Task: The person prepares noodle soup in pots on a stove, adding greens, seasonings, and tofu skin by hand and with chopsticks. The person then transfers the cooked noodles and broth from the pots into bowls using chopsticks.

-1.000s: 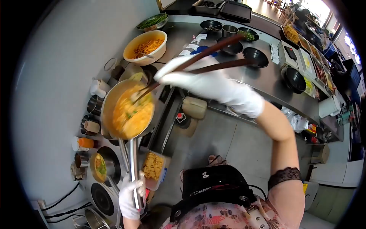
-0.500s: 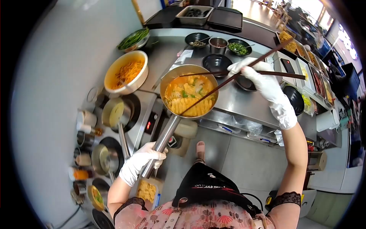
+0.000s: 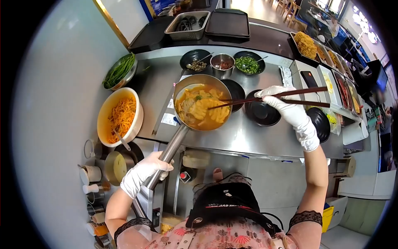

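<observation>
A white-gloved left hand of mine, my left hand [image 3: 145,172], is wrapped round the steel handle of a saucepan [image 3: 179,137]. The pan is held up near the counter edge; orange broth and yellowish food [image 3: 201,108] fill part of it. My right hand [image 3: 286,103], gloved too, grips long dark chopsticks [image 3: 300,92], whose tips reach into the food. Beneath and beside the right hand stands a black bowl [image 3: 261,114]. Another black bowl [image 3: 234,93] is partly hidden behind the pan.
On the left are a white tub of shredded orange food [image 3: 134,128] and a bowl of long greens [image 3: 120,71]. Small bowls of chopped greens [image 3: 248,62] and other toppings line the back. Food trays [image 3: 304,45] stand at the right. Another pan [image 3: 118,166] sits at lower left.
The pan now sits further over the counter, with its food shifted inside. The chopsticks have come closer together, their tips both in the pan. My view has moved forward.
</observation>
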The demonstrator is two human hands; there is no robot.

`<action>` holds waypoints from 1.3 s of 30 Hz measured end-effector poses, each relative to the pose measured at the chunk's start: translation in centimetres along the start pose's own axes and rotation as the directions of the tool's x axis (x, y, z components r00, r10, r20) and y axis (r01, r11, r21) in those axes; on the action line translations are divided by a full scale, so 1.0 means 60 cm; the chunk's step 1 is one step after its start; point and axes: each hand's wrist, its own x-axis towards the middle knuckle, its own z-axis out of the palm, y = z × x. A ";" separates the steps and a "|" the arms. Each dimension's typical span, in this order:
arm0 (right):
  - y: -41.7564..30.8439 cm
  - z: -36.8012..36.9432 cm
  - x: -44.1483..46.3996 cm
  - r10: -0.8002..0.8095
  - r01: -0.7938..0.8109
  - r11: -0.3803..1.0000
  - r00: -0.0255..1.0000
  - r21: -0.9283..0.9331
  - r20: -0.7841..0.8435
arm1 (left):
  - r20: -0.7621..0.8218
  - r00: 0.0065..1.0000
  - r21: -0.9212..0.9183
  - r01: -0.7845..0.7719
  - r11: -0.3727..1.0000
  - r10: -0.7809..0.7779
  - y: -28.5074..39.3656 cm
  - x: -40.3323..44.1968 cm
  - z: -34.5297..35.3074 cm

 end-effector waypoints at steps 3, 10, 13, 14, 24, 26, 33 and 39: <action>0.045 0.006 0.017 0.046 -0.033 0.993 0.992 0.113 -0.116 | -0.007 1.000 0.021 0.007 1.000 -0.007 0.036 0.038 -0.007; 0.211 0.002 0.046 0.386 -0.081 0.804 0.825 0.589 -0.413 | -0.056 0.998 -0.063 -0.016 0.998 0.013 0.063 0.099 0.017; 0.259 0.024 0.053 0.443 -0.052 0.720 0.802 0.692 -0.401 | -0.065 0.998 -0.078 -0.023 0.997 0.018 0.063 0.117 0.028; 0.271 0.033 0.056 0.467 -0.056 0.689 0.797 0.723 -0.383 | -0.060 0.998 -0.109 -0.033 0.993 0.027 0.063 0.121 0.035; 0.343 0.072 0.076 0.619 0.006 0.446 0.720 0.895 -0.313 | -0.074 0.996 -0.169 -0.056 0.984 0.044 0.062 0.159 0.061; 0.361 0.063 0.071 0.636 0.014 0.402 0.715 0.915 -0.290 | -0.072 0.996 -0.141 -0.059 0.988 0.049 0.066 0.162 0.057; 0.374 0.006 0.048 0.650 0.014 0.410 0.697 0.912 -0.303 | -0.154 0.987 -0.045 -0.048 0.998 0.041 0.084 0.163 0.058; 0.365 -0.054 0.030 0.642 0.072 0.443 0.670 0.893 -0.373 | -0.224 0.973 0.040 -0.045 0.998 0.053 0.098 0.166 0.061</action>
